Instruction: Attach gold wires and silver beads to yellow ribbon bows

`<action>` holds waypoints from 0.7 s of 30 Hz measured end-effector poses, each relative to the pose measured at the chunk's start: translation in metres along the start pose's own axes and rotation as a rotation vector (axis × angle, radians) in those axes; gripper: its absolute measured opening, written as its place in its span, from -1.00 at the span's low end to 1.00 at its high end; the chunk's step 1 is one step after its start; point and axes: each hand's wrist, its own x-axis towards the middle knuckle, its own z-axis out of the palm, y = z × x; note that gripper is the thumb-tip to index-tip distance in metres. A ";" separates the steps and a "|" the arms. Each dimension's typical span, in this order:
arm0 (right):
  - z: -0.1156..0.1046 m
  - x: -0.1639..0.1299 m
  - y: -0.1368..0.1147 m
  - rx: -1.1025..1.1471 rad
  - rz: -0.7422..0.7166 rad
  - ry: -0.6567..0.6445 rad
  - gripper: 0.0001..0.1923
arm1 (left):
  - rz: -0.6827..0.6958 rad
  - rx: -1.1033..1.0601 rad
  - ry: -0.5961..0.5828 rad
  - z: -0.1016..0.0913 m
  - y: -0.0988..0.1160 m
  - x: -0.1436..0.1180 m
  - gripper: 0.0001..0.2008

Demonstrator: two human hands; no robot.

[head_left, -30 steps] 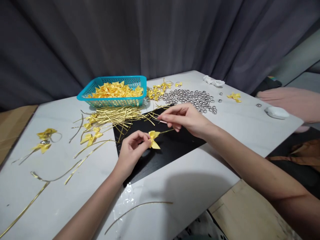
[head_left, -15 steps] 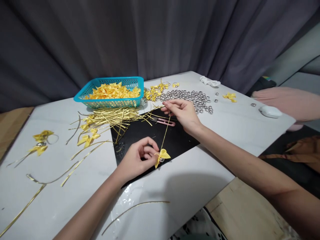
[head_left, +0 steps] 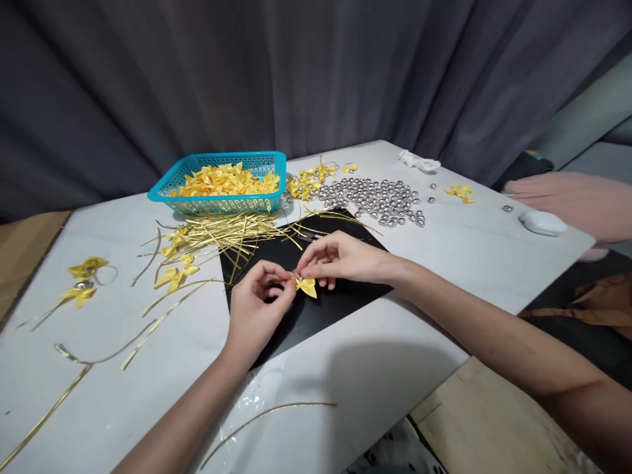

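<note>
Over the black mat point(head_left: 276, 336), my left hand point(head_left: 259, 303) pinches a yellow ribbon bow point(head_left: 308, 288) between thumb and fingertips. One pointed loop of the bow sticks out to the right, below my other fingers. My right hand point(head_left: 340, 258) is closed right beside it, thumb and index finger pinched on the thin gold tie at the bow's top. Most of that tie is hidden by the fingers. A pile of gold ties point(head_left: 227, 229) lies behind my left hand. Partly covered by my right hand are the snippers point(head_left: 311, 237) on the mat.
A blue basket point(head_left: 217, 203) of yellow bows stands at the back. Silver beads point(head_left: 375, 197) are spread right of it. Finished-looking bows point(head_left: 81, 293) lie at left, and a loose gold tie point(head_left: 266, 411) in front. A white mouse-shaped object point(head_left: 543, 222) sits at the right edge.
My right hand has come down from the stretched-out tie to the bow. My left hand has lifted the bow slightly away from me and left, and the two hands now meet.
</note>
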 end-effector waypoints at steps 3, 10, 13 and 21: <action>-0.001 0.002 0.003 0.022 0.025 0.018 -0.71 | -0.007 -0.028 0.054 0.001 0.000 0.000 -0.81; -0.002 0.006 0.011 -0.016 -0.071 0.057 -0.86 | -0.052 -0.045 -0.001 0.001 -0.004 0.005 -0.80; -0.003 0.009 0.015 -0.107 -0.096 0.093 -0.90 | -0.077 -0.047 -0.047 0.001 -0.009 0.007 -0.82; 0.000 0.038 0.021 -0.612 -0.111 0.550 -0.82 | -0.068 0.078 -0.017 0.000 -0.009 0.007 -0.92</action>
